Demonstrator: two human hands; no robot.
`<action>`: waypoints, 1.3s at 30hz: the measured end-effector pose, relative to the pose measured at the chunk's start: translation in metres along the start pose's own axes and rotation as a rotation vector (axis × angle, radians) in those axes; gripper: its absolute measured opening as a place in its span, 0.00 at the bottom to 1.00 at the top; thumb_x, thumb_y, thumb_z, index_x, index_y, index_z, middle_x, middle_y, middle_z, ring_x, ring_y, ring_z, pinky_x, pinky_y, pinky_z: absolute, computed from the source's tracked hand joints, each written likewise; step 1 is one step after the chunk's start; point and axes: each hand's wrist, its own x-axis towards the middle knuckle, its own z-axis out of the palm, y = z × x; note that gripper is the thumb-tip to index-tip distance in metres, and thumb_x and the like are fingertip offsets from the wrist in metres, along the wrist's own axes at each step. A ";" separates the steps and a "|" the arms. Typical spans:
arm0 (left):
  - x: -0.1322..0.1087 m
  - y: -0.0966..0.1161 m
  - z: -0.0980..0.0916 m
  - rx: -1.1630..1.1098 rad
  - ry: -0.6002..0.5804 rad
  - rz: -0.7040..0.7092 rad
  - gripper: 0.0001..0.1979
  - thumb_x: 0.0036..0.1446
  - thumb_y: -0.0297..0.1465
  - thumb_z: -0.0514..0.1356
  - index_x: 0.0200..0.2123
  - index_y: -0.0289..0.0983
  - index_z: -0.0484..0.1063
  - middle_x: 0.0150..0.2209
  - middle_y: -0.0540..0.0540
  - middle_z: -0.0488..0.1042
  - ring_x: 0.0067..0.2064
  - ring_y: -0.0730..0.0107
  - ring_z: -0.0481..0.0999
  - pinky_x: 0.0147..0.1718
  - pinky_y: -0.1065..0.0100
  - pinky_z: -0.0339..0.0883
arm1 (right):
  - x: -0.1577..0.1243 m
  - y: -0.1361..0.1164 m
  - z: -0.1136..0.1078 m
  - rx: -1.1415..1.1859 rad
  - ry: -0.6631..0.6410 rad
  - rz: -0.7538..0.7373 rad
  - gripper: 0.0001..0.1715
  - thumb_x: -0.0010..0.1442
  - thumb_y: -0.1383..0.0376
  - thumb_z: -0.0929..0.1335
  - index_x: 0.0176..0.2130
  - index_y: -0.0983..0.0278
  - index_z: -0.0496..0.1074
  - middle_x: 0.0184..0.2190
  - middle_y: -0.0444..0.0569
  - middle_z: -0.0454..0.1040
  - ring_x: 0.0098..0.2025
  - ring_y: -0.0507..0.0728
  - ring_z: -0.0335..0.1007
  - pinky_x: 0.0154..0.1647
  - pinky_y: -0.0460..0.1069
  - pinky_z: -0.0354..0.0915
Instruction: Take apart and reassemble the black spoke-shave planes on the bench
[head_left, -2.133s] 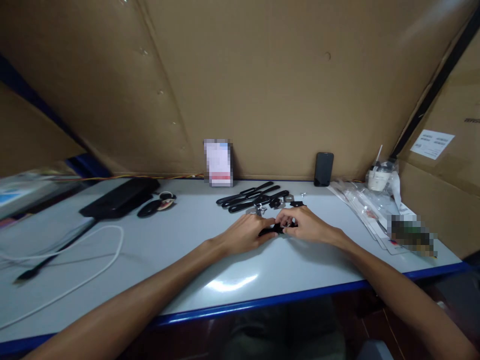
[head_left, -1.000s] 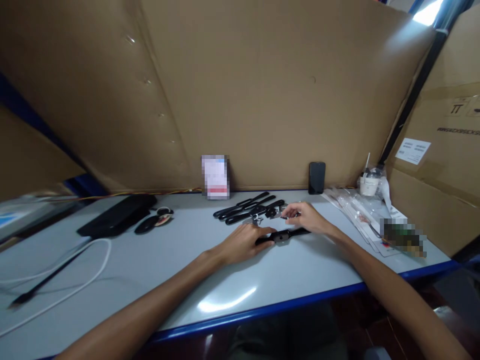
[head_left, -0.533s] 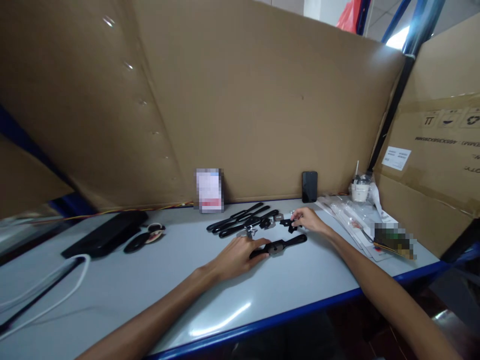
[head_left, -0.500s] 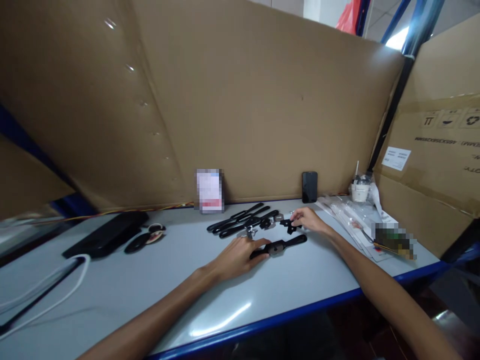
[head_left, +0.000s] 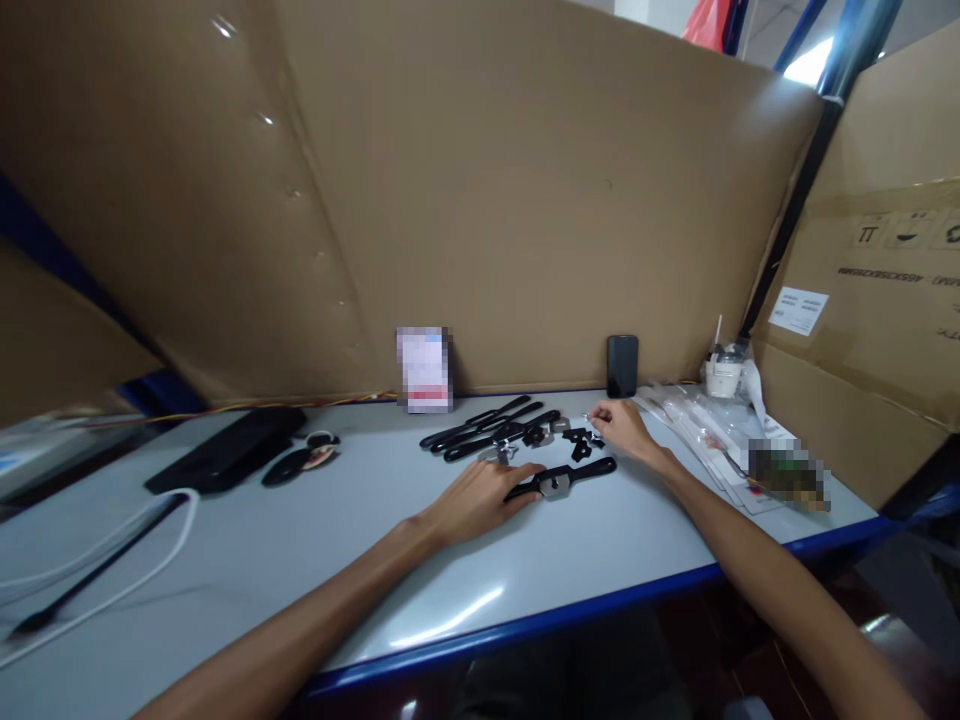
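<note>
My left hand (head_left: 487, 497) grips one handle of a black spokeshave (head_left: 592, 469), which lies across the table with a grey metal blade (head_left: 556, 486) at its middle. My right hand (head_left: 617, 426) is closed in a pinch at a small silver metal part (head_left: 586, 416); its exact kind is too small to tell. Just below those fingertips lie several loose black clamp pieces (head_left: 579, 445). Behind my left hand, more black spokeshave bodies (head_left: 484, 425) rest side by side. A shiny silver piece (head_left: 506, 453) sits close to my left knuckles.
A phone (head_left: 622, 366) and a blurred card (head_left: 424, 370) lean on the cardboard wall (head_left: 480, 200). To the right are plastic bags (head_left: 694, 430) and a wrapped cup (head_left: 724, 376). A black case (head_left: 229, 450), a cable (head_left: 176, 540) and keys (head_left: 289, 465) lie left.
My right hand has moved off the black clamp pieces, slightly away from me, to the small silver part. My left hand still holds the spokeshave. The view has shifted slightly.
</note>
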 end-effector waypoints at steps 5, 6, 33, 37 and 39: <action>0.001 -0.001 0.000 -0.020 0.023 0.007 0.19 0.70 0.37 0.57 0.60 0.39 0.72 0.37 0.41 0.83 0.39 0.53 0.83 0.38 0.60 0.70 | -0.021 -0.040 0.000 0.025 -0.296 -0.226 0.20 0.53 0.68 0.77 0.46 0.62 0.79 0.41 0.47 0.81 0.44 0.57 0.76 0.46 0.49 0.67; 0.001 -0.002 0.000 -0.029 0.026 0.006 0.19 0.70 0.37 0.57 0.60 0.39 0.72 0.37 0.41 0.83 0.39 0.53 0.83 0.38 0.60 0.70 | -0.025 -0.046 0.001 0.007 -0.343 -0.265 0.25 0.52 0.67 0.78 0.50 0.62 0.78 0.45 0.49 0.81 0.48 0.59 0.76 0.49 0.51 0.67; 0.004 -0.015 0.001 -0.152 0.061 -0.046 0.19 0.67 0.40 0.59 0.56 0.39 0.76 0.34 0.43 0.83 0.36 0.55 0.81 0.37 0.62 0.69 | -0.041 -0.067 0.011 -0.299 -0.347 -0.390 0.17 0.61 0.67 0.74 0.50 0.63 0.77 0.50 0.55 0.75 0.56 0.66 0.66 0.58 0.62 0.61; 0.006 -0.016 -0.001 -0.172 0.032 -0.066 0.18 0.67 0.40 0.59 0.54 0.39 0.77 0.33 0.44 0.83 0.37 0.56 0.82 0.36 0.64 0.67 | -0.045 -0.073 0.009 -0.302 -0.388 -0.444 0.11 0.63 0.72 0.68 0.42 0.64 0.81 0.42 0.55 0.79 0.49 0.64 0.70 0.50 0.58 0.64; 0.007 -0.016 -0.001 -0.178 0.028 -0.074 0.18 0.67 0.40 0.59 0.54 0.39 0.77 0.33 0.44 0.83 0.37 0.56 0.82 0.35 0.64 0.66 | -0.048 -0.076 0.008 -0.332 -0.413 -0.432 0.15 0.63 0.72 0.67 0.44 0.64 0.82 0.41 0.55 0.80 0.45 0.64 0.72 0.46 0.57 0.65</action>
